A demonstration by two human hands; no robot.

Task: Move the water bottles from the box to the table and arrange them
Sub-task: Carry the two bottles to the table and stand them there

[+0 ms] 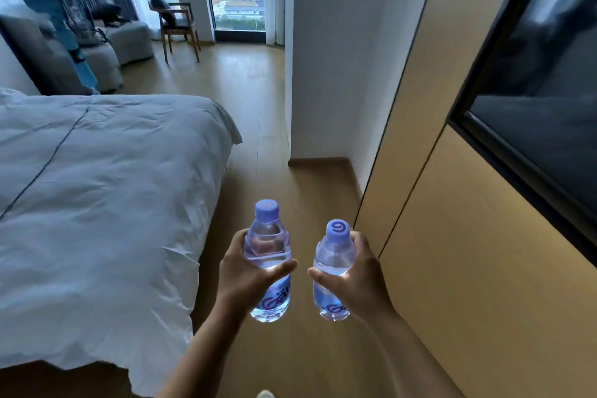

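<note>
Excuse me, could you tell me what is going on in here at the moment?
A person is carrying two water bottles, one gripped in each hand. The left hand holds the left bottle and the right hand holds the right bottle, both upright with caps on. They are held above the wooden floor beside the bed. No box or table is in view.

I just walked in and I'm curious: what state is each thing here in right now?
Left hand: grips the left bottle.
Right hand: grips the right bottle.
Left bottle: capped, upright, held in the air.
Right bottle: capped, upright, held in the air.
Bed: covered, white duvet rumpled.
Chair: unoccupied.
</note>
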